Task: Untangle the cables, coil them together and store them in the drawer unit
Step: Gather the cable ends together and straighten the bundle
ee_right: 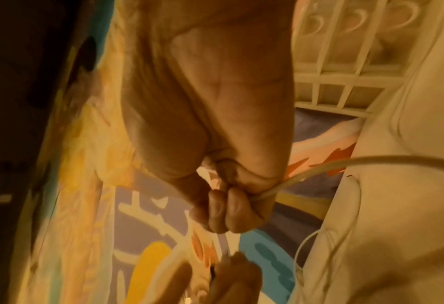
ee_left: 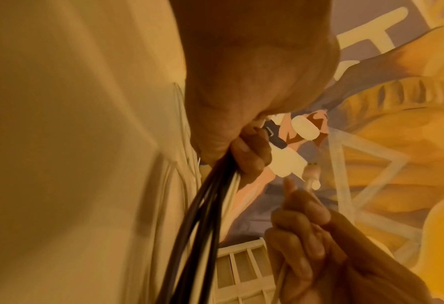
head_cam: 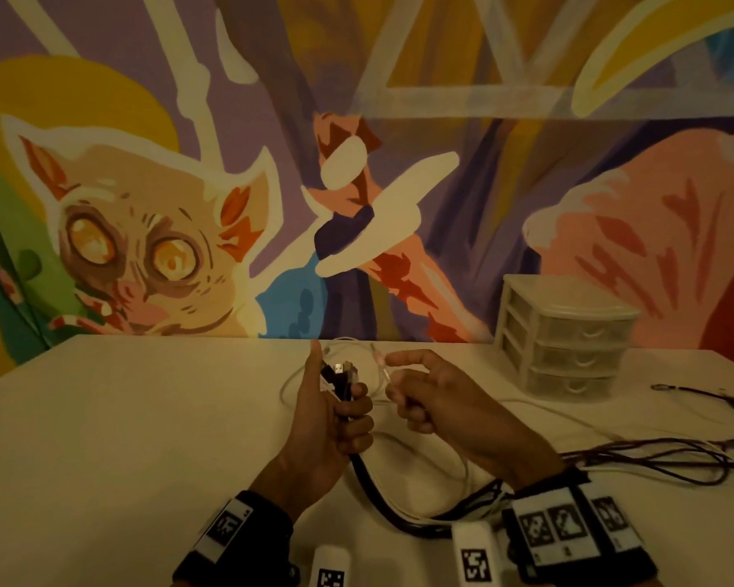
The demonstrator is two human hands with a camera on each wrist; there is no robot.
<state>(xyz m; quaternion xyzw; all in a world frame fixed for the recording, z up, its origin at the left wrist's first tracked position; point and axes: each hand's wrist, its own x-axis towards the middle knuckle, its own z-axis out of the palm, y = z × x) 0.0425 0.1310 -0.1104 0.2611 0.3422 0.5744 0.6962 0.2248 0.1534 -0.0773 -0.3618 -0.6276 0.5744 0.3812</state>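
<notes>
My left hand (head_cam: 335, 406) grips a bundle of black and white cables (head_cam: 342, 381) upright above the table, thumb raised, with USB plugs sticking out at the top. In the left wrist view the cable bundle (ee_left: 203, 216) runs down out of the curled fingers (ee_left: 249, 152). My right hand (head_cam: 420, 396) holds a thin white cable (ee_right: 306, 172) in its curled fingers, index finger stretched out, with the cable's pinkish plug (ee_left: 312, 171) standing up above it. The bundle loops down (head_cam: 399, 502) to the table between my wrists. The translucent three-drawer unit (head_cam: 564, 336) stands at the back right, drawers closed.
More dark and white cable strands (head_cam: 674, 459) trail across the white table (head_cam: 124, 417) to the right. A separate thin black cable (head_cam: 704, 394) lies near the drawer unit. A painted mural wall (head_cam: 272, 163) rises behind the table.
</notes>
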